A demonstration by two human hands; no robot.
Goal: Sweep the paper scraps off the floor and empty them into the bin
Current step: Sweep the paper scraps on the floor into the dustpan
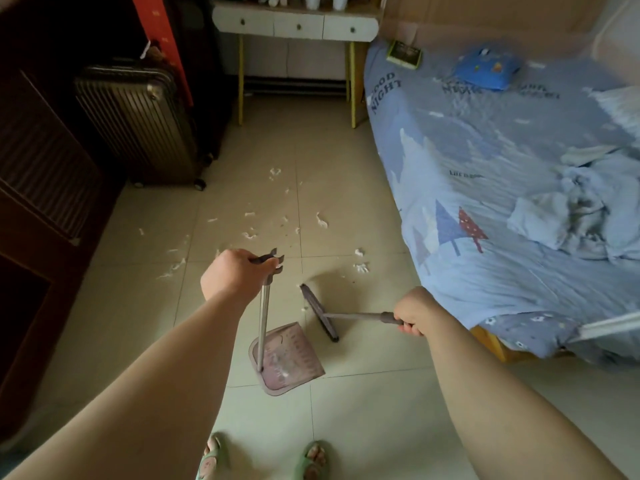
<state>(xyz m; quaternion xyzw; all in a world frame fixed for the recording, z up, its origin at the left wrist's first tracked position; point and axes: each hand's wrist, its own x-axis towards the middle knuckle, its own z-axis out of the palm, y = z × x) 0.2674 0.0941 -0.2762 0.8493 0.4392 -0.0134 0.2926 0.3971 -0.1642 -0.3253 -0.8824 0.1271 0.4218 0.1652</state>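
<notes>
- Pale tiled floor (367, 417) fills the middle of the frame, with white paper scraps (250, 233) scattered across its centre.
- Left hand (233, 277) grips the dustpan (301, 344) handle; the pan sits on the tiles.
- Right hand (414, 311) grips the broom (320, 313) handle, head beside the pan.
- Bed (502, 202) right, suitcase (138, 123) upper left, desk (294, 24) top centre.

Home bedroom, bed (502, 188) with printed blue sheet, suitcase (138, 123), drawered dressing table (294, 27)

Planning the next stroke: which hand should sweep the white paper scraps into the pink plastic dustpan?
Probably right: the right hand grips the grey long-handled broom, head beside the pink plastic dustpan; the left hand holds the dustpan's pole.
</notes>
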